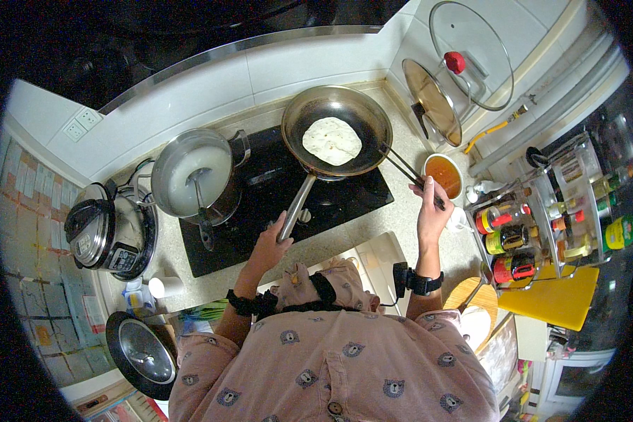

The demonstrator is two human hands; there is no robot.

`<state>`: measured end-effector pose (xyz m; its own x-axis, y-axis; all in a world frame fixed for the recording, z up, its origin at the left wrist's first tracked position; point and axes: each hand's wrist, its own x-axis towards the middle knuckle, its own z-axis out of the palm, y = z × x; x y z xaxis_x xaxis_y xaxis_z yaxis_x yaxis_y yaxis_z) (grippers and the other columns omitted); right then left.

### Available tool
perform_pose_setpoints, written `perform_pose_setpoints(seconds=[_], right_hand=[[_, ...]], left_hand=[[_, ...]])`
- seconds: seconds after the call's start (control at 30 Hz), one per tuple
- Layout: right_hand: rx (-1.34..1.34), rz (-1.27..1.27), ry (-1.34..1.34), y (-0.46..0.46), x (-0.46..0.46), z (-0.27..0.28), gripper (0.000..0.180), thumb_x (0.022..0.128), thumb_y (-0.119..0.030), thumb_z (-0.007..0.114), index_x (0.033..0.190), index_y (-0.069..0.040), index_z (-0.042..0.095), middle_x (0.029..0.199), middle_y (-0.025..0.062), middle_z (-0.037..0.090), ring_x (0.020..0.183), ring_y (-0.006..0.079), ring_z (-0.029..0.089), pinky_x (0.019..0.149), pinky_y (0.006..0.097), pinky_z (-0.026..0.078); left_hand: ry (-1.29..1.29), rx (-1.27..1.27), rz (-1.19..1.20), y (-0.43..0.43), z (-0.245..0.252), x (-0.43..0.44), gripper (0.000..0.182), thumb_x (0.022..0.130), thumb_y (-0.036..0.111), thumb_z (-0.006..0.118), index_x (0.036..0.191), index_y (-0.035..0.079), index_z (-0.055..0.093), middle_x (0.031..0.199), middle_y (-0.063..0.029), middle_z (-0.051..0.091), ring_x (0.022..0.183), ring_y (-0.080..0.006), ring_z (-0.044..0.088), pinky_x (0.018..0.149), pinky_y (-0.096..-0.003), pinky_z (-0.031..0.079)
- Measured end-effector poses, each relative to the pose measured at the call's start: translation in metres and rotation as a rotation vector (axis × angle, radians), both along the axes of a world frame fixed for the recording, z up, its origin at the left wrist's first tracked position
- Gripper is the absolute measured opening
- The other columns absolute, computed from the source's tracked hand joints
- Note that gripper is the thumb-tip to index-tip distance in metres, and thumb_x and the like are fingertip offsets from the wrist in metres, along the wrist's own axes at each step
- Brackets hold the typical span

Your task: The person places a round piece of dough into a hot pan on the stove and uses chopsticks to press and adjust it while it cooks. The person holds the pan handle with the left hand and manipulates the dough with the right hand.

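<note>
My left hand point(269, 245) grips the metal handle point(299, 208) of a frying pan. The pan point(372, 132) sits on the right part of a black glass cooktop point(266, 179). Inside it lies a round, pale flatbread point(332, 140) with a few light brown spots. My right hand point(433, 211) holds a pair of dark chopsticks point(402, 168), their tips over the pan's right rim and apart from the flatbread. Just beyond that hand stands a white bowl of orange-red sauce point(443, 175).
At left, a steel pot point(161, 176) of whitish liquid holds a ladle point(200, 203). An electric pressure cooker point(108, 229) stands farther left. Glass lids point(432, 103) lean at the back right, above a rack of condiment bottles point(511, 240). A yellow cutting board point(554, 298) lies below the rack.
</note>
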<state>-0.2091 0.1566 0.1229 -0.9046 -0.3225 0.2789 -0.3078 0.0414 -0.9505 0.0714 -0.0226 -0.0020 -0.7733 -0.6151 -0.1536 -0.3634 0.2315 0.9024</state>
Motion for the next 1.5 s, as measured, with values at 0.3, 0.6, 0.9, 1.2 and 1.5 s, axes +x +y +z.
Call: perform_pose_setpoints(seconds=[0.3, 0.6, 0.9, 1.2, 1.5], right_hand=[[0.002, 0.008, 0.022, -0.001, 0.0, -0.002, 0.031, 0.097, -0.019, 0.054, 0.102, 0.01, 0.064, 0.089, 0.0126, 0.067, 0.077, 0.0201, 0.068, 0.072, 0.0277, 0.054], [-0.004, 0.004, -0.004, -0.002, 0.001, -0.003, 0.032, 0.097, -0.02, 0.054, 0.101, 0.01, 0.064, 0.088, 0.0122, 0.067, 0.078, 0.0199, 0.068, 0.073, 0.0277, 0.054], [0.004, 0.037, -0.006, -0.008, 0.001, -0.006, 0.031, 0.097, -0.02, 0.055, 0.099, 0.01, 0.065, 0.085, 0.0111, 0.067, 0.077, 0.0178, 0.068, 0.073, 0.0272, 0.053], [0.337, 0.237, 0.181, -0.06, -0.031, -0.041, 0.029, 0.093, -0.021, 0.06, 0.102, 0.006, 0.067, 0.084, 0.0118, 0.071, 0.078, 0.014, 0.065, 0.074, 0.0273, 0.051], [0.679, 0.314, 0.432, -0.094, -0.044, -0.055, 0.02, 0.088, -0.02, 0.061, 0.095, -0.003, 0.07, 0.09, 0.0214, 0.067, 0.083, 0.0358, 0.066, 0.078, 0.0389, 0.052]], left_hand=[[-0.025, -0.001, -0.008, -0.001, -0.006, 0.0, 0.079, 0.08, 0.012, 0.068, 0.147, 0.012, 0.027, 0.097, -0.0263, 0.063, 0.083, -0.0358, 0.064, 0.074, -0.0408, 0.049], [-0.005, 0.021, -0.013, -0.001, -0.004, 0.001, 0.078, 0.081, 0.012, 0.067, 0.148, 0.012, 0.026, 0.093, -0.0257, 0.063, 0.079, -0.0348, 0.064, 0.072, -0.0403, 0.049], [0.022, -0.04, -0.01, 0.001, -0.003, 0.001, 0.078, 0.08, 0.01, 0.067, 0.147, 0.009, 0.026, 0.094, -0.0266, 0.062, 0.079, -0.0356, 0.064, 0.072, -0.0394, 0.049], [0.024, -0.073, 0.005, 0.002, -0.002, 0.0, 0.078, 0.079, 0.009, 0.068, 0.146, 0.008, 0.028, 0.097, -0.0274, 0.062, 0.086, -0.0382, 0.064, 0.075, -0.0409, 0.049], [0.017, -0.05, 0.021, 0.002, -0.003, 0.0, 0.077, 0.079, 0.009, 0.068, 0.146, 0.011, 0.029, 0.099, -0.025, 0.063, 0.087, -0.0379, 0.063, 0.076, -0.041, 0.049]])
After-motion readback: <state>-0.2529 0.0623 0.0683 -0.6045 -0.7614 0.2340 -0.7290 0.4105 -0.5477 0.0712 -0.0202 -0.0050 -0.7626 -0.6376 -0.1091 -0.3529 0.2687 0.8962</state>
